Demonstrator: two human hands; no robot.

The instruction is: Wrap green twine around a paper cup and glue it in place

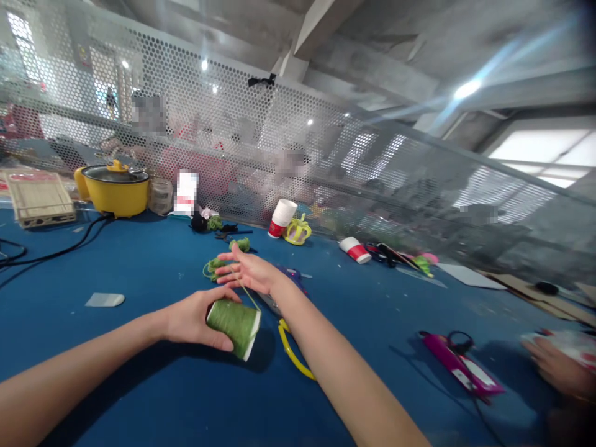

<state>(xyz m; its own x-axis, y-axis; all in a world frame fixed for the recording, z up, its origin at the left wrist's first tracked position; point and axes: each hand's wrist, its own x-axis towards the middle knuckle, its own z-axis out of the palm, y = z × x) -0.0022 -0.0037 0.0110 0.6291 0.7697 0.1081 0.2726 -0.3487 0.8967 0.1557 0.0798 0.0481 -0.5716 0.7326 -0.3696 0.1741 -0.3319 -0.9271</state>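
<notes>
Holding a green-wrapped cup above the blue table

Gripping the green-wrapped cup on its side, the left hand is curling its fingers around it. The right hand is hovering just beyond, fingers spread flat, a green thread running across them above the table.

Bright, streaky glare, blurred edges

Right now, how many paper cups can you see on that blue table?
3. One green-wrapped cup is in the left hand; one red-and-white cup stands tilted near the mesh screen; another red-and-white cup lies on its side farther right. Clutter may hide more.
</notes>
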